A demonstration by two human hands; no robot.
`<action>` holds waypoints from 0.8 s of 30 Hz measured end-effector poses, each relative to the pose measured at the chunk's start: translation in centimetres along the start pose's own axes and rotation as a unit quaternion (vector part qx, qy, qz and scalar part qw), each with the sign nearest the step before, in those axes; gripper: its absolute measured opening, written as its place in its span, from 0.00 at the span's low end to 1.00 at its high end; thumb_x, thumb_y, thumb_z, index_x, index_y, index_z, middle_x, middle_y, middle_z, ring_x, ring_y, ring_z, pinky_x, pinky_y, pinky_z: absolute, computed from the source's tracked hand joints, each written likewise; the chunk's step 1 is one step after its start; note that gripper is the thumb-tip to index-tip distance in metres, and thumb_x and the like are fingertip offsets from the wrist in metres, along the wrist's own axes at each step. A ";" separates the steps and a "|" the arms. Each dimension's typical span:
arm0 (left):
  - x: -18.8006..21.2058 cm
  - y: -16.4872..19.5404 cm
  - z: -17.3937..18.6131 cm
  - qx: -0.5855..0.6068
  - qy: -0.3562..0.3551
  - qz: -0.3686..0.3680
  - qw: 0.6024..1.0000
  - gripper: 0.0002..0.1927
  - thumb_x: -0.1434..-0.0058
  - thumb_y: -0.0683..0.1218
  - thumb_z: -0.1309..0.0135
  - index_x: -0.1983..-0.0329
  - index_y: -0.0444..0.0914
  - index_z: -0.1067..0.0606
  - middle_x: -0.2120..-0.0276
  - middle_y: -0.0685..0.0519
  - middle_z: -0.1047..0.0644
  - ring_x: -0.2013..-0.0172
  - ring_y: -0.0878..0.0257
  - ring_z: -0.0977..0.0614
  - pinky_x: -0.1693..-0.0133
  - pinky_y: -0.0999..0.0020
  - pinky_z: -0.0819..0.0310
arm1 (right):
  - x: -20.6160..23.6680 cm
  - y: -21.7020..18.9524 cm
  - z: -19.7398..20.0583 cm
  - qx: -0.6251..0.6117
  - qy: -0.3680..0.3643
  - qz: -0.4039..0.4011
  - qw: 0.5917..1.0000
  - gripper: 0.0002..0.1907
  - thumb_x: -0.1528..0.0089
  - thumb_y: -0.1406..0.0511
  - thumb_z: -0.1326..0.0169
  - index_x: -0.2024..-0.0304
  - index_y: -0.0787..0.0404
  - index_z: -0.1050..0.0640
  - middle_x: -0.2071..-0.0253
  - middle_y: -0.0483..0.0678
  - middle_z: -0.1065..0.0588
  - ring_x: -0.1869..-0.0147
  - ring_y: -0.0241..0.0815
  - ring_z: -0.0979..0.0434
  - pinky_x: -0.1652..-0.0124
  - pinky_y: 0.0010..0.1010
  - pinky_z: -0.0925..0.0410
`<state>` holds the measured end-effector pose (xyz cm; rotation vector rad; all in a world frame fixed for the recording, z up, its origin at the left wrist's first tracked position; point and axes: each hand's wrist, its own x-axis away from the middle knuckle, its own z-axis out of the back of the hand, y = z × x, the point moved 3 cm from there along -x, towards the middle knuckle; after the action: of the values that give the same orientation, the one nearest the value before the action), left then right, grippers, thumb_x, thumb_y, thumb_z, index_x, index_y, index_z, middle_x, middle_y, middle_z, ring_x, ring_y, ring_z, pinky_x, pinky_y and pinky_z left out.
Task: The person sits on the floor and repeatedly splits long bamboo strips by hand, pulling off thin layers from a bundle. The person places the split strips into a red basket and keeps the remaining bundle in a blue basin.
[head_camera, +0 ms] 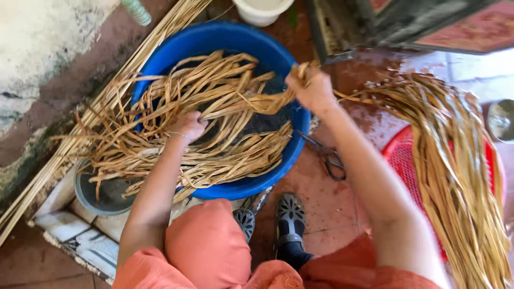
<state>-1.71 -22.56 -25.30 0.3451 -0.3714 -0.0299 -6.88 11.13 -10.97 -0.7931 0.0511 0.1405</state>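
I have one view only, from the head camera, which looks steeply down from close above the person's knees onto a blue tub (292, 152) of dried fibre strips and the tiled floor (334, 214), both forearms reaching in from the bottom edge.

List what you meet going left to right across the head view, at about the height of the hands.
Long pale reed stalks along the wall → left hand among the dried strips in the blue tub → right hand gripping a strip → scissors on the floor → red basket → bundle of dried strips → metal pot.
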 end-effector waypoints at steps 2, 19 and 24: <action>1.7 0.1 2.9 0.093 -0.017 0.040 0.995 0.14 0.36 0.51 0.37 0.54 0.38 0.22 0.61 0.40 0.19 0.62 0.50 0.20 0.58 0.57 0.25 | 0.1 -1.6 4.0 -0.130 -0.048 -0.181 0.974 0.13 0.37 0.57 0.37 0.59 0.58 0.20 0.70 0.46 0.21 0.75 0.35 0.26 0.76 0.28 0.29; 8.6 6.8 1.3 -0.117 -0.139 0.003 0.983 0.30 0.41 0.61 0.45 0.40 0.42 0.25 0.44 0.35 0.22 0.42 0.39 0.21 0.39 0.50 0.28 | 18.8 -0.5 6.1 -0.174 0.180 -0.130 0.959 0.16 0.41 0.56 0.35 0.60 0.60 0.17 0.67 0.52 0.20 0.66 0.43 0.18 0.63 0.33 0.26; 5.6 8.9 5.9 -0.016 -0.075 -0.107 0.991 0.31 0.38 0.58 0.46 0.35 0.40 0.29 0.46 0.34 0.21 0.45 0.40 0.20 0.43 0.50 0.27 | 20.9 2.3 11.4 -0.400 0.240 -0.158 0.870 0.19 0.39 0.54 0.40 0.54 0.60 0.19 0.65 0.50 0.19 0.70 0.36 0.21 0.72 0.28 0.24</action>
<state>1.09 -16.59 -15.14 0.3514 -0.4801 -0.2724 13.36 23.11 -6.70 -1.6448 0.3502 -0.3834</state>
